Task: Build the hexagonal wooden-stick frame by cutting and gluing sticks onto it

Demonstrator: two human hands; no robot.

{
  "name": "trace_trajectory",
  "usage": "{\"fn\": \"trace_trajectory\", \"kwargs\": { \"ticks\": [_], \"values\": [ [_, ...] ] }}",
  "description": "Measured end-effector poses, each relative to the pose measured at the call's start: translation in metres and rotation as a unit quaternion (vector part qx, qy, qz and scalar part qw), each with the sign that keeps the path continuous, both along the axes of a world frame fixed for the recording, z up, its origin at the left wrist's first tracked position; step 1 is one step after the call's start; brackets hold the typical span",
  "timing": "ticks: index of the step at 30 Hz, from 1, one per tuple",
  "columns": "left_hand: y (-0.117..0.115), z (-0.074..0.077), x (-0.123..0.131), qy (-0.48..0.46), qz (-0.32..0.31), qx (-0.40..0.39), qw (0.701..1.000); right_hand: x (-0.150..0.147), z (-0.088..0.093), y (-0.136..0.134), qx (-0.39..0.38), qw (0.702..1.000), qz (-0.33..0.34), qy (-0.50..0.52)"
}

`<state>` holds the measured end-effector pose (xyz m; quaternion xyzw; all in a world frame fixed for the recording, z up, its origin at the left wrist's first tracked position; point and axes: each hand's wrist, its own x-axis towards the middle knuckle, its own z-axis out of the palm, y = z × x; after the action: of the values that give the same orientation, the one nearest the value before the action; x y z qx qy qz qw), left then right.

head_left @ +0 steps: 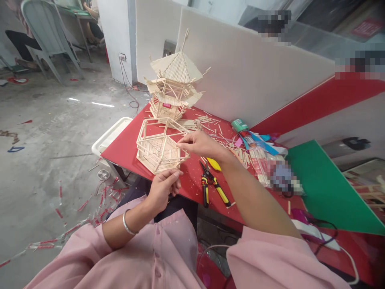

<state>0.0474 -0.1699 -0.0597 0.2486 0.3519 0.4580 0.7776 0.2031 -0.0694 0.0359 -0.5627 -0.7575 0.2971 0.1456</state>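
A hexagonal frame of thin wooden sticks [159, 154], with a stick floor and an open railing, lies near the edge of the red table. My right hand [200, 143] reaches over its right side, thumb and finger pinched at the upper rail; whatever they grip is too small to tell. Just below the front corner, my left hand [166, 186] is closed with curled fingers, their contents hidden. Behind the frame stands a tiered stick pagoda [180, 70] with a pointed roof. Yellow-and-black cutting pliers [214, 184] lie to the right, jaws apart.
Loose sticks [210, 124] are scattered across the red table [188, 188]. A green-capped bottle [240, 125], bundled sticks [259, 164] and a green board [337, 188] are on the right. A white stool [110, 134] stands left; a chair [48, 32] and seated people are farther back.
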Motion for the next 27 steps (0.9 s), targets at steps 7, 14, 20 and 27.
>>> {"fn": "trace_trajectory", "kwargs": {
  "ticks": [7, 14, 20, 27],
  "values": [
    [0.0016, -0.0002, -0.0005, 0.001, 0.002, -0.002, 1.0, 0.0003, 0.0002, 0.0, 0.001, 1.0, 0.019, -0.01],
    [0.0011, -0.0014, -0.001, 0.009, 0.0, -0.001, 1.0, -0.0005, -0.0002, -0.0023, 0.005, 1.0, 0.012, -0.009],
    [0.0012, -0.0028, -0.002, 0.015, 0.0, 0.001, 1.0, -0.0009, -0.0002, -0.0037, 0.011, 1.0, 0.011, -0.011],
    [0.001, -0.0029, -0.002, 0.012, -0.002, 0.003, 1.0, -0.0014, -0.0007, -0.0036, 0.011, 1.0, 0.001, -0.021]
  ]
}}
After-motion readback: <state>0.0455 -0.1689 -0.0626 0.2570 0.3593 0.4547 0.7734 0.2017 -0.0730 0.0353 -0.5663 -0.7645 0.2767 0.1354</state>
